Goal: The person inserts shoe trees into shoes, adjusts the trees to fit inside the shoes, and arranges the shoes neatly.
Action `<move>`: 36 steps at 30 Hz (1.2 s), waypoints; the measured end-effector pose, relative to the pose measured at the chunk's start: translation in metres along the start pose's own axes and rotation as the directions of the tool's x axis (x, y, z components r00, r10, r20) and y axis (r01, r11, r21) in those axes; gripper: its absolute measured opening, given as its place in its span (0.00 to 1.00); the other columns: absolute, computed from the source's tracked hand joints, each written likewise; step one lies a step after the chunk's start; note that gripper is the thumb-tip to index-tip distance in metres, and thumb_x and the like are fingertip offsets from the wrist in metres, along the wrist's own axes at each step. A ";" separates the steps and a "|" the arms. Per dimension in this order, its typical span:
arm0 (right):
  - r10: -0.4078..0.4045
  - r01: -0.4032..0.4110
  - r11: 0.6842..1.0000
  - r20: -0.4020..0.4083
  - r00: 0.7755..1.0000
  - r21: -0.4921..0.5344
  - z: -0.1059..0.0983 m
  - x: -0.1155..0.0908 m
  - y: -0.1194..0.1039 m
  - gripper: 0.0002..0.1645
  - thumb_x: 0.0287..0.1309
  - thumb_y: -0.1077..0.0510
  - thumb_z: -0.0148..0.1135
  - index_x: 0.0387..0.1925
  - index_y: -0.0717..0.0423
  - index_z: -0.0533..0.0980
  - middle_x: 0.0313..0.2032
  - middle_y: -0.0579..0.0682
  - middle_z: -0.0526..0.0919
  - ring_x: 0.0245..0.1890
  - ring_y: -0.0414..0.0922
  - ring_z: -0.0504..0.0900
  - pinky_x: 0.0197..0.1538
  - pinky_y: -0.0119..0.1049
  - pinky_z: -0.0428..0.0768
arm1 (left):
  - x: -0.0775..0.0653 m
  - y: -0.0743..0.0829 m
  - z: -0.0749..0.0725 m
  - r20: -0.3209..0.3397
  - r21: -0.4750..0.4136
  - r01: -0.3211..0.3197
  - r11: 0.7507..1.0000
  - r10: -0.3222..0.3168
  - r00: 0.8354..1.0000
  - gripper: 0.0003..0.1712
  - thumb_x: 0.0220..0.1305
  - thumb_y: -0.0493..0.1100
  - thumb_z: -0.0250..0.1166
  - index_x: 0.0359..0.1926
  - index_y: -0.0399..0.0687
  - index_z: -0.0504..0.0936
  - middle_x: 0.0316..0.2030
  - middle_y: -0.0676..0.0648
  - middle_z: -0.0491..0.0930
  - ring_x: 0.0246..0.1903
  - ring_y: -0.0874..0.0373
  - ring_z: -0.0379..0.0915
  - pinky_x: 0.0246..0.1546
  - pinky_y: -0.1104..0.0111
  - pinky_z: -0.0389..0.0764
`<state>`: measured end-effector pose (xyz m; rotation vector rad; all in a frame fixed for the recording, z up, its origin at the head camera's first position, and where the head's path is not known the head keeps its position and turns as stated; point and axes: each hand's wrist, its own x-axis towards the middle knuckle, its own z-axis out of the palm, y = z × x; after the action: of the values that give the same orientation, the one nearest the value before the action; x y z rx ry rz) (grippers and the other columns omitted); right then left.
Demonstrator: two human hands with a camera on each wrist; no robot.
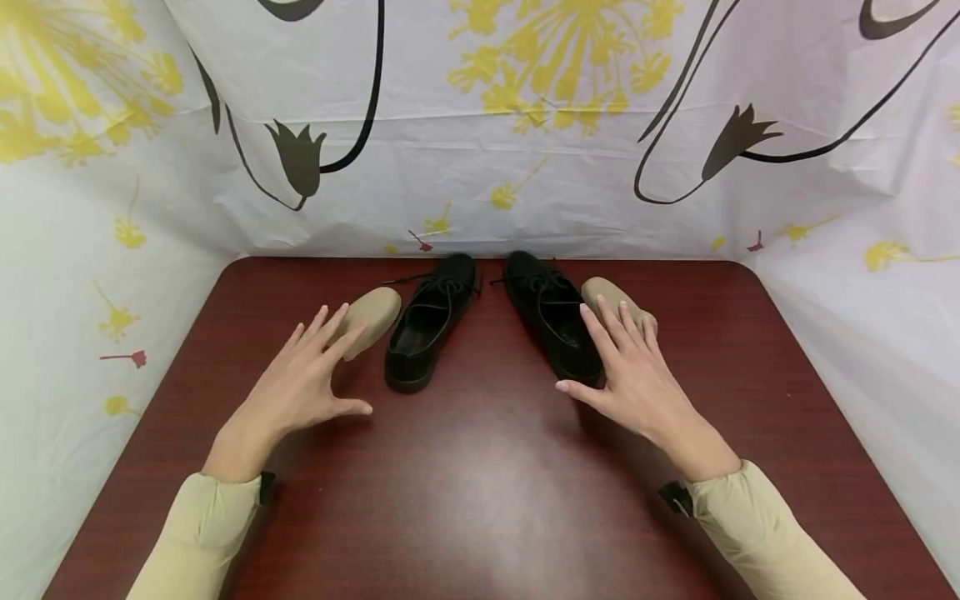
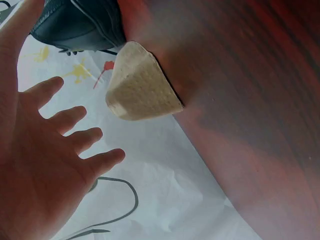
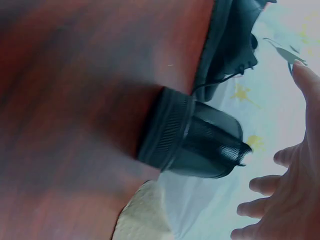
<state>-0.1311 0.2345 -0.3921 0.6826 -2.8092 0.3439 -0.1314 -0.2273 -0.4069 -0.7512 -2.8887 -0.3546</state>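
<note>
Two black lace-up shoes stand near the table's far edge, a left one (image 1: 427, 325) and a right one (image 1: 551, 312), toes away from me. Beside each lies a beige, rounded piece with a thin dark edge along its base, the left piece (image 2: 142, 85) and the right piece (image 1: 609, 293); what kind they are I cannot tell. My left hand (image 1: 300, 383) spreads its fingers over the left piece, overlapping it in the head view. My right hand (image 1: 637, 383), fingers also spread, hovers at the right shoe's heel (image 3: 200, 140) and partly hides the right piece. Neither hand holds anything.
The dark red wooden table (image 1: 450, 500) has rounded far corners. A white sheet (image 1: 420, 167) with yellow and grey flower prints hangs behind it and along both sides. Loose laces (image 1: 405, 279) trail from the shoes. Dark straps (image 1: 677, 498) sit at the cuffs.
</note>
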 end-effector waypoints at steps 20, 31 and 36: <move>-0.045 0.040 0.997 0.078 0.996 0.069 0.009 0.041 -0.032 0.62 0.55 0.20 0.54 0.80 0.41 0.43 0.79 0.51 0.41 0.77 0.57 0.39 0.72 0.66 0.43 | 0.012 -0.019 -0.003 0.009 -0.046 0.046 0.998 -0.046 0.999 0.67 0.40 0.73 0.76 0.77 0.54 0.57 0.77 0.40 0.48 0.73 0.33 0.46 0.66 0.37 0.56; -0.074 0.066 0.993 0.082 0.994 0.098 0.019 0.055 -0.044 0.60 0.57 0.20 0.51 0.79 0.36 0.38 0.79 0.49 0.40 0.77 0.59 0.44 0.74 0.59 0.42 | 0.024 -0.026 -0.001 0.055 -0.138 0.105 0.985 -0.099 0.994 0.65 0.40 0.62 0.82 0.77 0.60 0.57 0.78 0.46 0.48 0.75 0.42 0.45 0.55 0.37 0.70; -0.086 0.077 0.992 0.090 0.992 0.102 0.024 0.064 -0.050 0.60 0.57 0.19 0.48 0.80 0.39 0.39 0.78 0.51 0.43 0.76 0.59 0.45 0.75 0.57 0.43 | 0.028 -0.030 -0.001 0.090 -0.164 0.134 0.977 -0.120 0.989 0.60 0.43 0.59 0.81 0.76 0.58 0.61 0.76 0.45 0.52 0.74 0.42 0.48 0.58 0.38 0.68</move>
<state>-0.1666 0.1576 -0.3890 0.8535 -2.8576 0.4492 -0.1705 -0.2398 -0.4061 -0.6185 -3.0187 -0.6067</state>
